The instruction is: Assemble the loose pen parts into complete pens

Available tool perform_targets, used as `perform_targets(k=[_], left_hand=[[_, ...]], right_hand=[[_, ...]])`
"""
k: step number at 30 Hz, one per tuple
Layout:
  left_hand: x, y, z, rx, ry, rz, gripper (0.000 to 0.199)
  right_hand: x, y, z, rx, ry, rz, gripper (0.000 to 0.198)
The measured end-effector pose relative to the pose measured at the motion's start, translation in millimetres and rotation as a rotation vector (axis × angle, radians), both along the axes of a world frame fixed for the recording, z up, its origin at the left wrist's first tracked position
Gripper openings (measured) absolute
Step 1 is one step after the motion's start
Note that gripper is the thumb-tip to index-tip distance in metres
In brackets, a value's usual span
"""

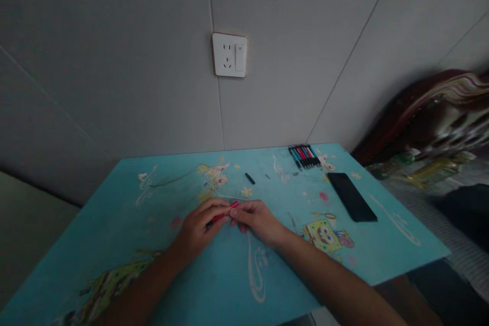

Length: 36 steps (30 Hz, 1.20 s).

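Note:
Both hands meet over the middle of the light blue table (305,285). My left hand (199,225) is closed around a red pen barrel (234,204) with a dark lower part, held at a slant. Against its side, my right hand (256,218) is closed with thumb and fingers pinched together; what sits between those fingertips is hidden. Just beyond the hands lies a thin white stick (231,197), perhaps a refill. Farther back is a short black pen part (249,178), with a tiny dark piece (267,176) to its right.
A row of several red, blue and black pens (304,157) lies at the back right, near the wall. In front of it is a flat black phone-like slab (351,196). A white wall socket (229,55) is above the table. Cartoon prints cover the tabletop.

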<state>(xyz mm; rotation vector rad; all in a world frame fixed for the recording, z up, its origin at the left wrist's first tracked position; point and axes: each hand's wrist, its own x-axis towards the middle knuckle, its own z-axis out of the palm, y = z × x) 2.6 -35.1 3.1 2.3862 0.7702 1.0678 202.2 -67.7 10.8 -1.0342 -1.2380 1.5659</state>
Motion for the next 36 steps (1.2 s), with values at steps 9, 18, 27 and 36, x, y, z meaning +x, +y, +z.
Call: perform_targets(k=[9,18,27,36], left_hand=[[-2,3,-16.4,-0.090,0.115,0.082,0.035],[-7,5,-21.0,-0.012,0.154,0.075,0.041],[-15,9,-23.9,0.009,0.241,0.037,0.034],[-13,9,-25.0,0.025,0.242,0.027,0.036]], right_hand=[[-4,-1,-11,0.141,-0.171,-0.083,0.035],[9,-7,16,0.553,-0.669,-0.172,0.022],[11,-7,17,0.641,-0.802,-0.151,0.023],[10,-9,15,0.650,-0.805,-0.113,0.025]])
